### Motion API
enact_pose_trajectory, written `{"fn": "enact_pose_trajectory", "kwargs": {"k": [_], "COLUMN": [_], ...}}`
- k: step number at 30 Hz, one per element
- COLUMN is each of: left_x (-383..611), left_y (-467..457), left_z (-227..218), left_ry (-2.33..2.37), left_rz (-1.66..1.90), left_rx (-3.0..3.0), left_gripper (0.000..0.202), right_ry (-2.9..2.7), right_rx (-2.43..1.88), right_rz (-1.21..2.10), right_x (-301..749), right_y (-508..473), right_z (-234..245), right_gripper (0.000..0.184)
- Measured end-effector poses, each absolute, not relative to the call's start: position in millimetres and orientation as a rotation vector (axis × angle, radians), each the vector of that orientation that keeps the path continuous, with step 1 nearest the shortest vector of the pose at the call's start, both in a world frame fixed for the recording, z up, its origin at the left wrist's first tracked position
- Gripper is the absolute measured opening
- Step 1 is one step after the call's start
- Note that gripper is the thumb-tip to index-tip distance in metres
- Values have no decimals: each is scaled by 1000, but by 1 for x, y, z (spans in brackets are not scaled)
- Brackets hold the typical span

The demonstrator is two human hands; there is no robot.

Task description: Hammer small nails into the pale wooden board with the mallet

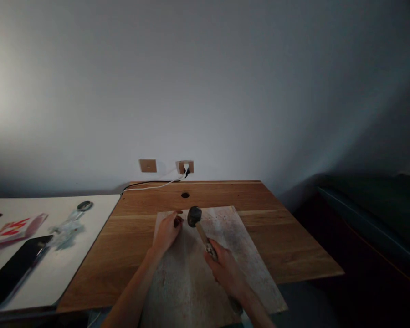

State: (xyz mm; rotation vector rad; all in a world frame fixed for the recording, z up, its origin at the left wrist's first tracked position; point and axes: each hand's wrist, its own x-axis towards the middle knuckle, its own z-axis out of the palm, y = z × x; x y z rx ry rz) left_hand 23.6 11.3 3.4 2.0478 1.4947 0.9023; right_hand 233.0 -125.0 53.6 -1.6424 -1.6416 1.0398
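Observation:
My right hand [226, 269] grips the wooden handle of a hammer [195, 218], whose dark head hovers over the far end of a pale worn board [198, 291]. My left hand [168, 230] rests on the board just left of the hammer head. Its fingers pinch a small dark object [176, 222] that I cannot name. The board lies on a wooden desk [283, 246].
A white table [64, 269] adjoins the desk on the left, carrying a black phone [13, 271], a red-and-white packet [15, 229] and a crumpled clear wrapper [67, 230]. Wall sockets with a white cable [164, 184] sit behind the desk. Something dark and padded [372, 218] stands at the right.

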Motion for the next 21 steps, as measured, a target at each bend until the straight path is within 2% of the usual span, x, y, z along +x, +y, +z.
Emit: {"fn": "enact_pose_trajectory", "kwargs": {"k": [4, 8, 21], "left_x": [23, 22, 22], "left_y": [11, 10, 9], "left_z": [3, 6, 4], "left_ry": [1551, 1563, 1572], "left_rz": [908, 889, 902], "left_rx": [2037, 1993, 1987], "left_gripper": [43, 39, 42], "right_ry": [-1786, -1860, -1841], "right_rx": [-1647, -1690, -1660], "right_rz": [890, 778, 762], "right_x": [212, 201, 197], "right_y": [-113, -107, -108], "right_z": [56, 51, 42], "right_gripper": [30, 38, 39]}}
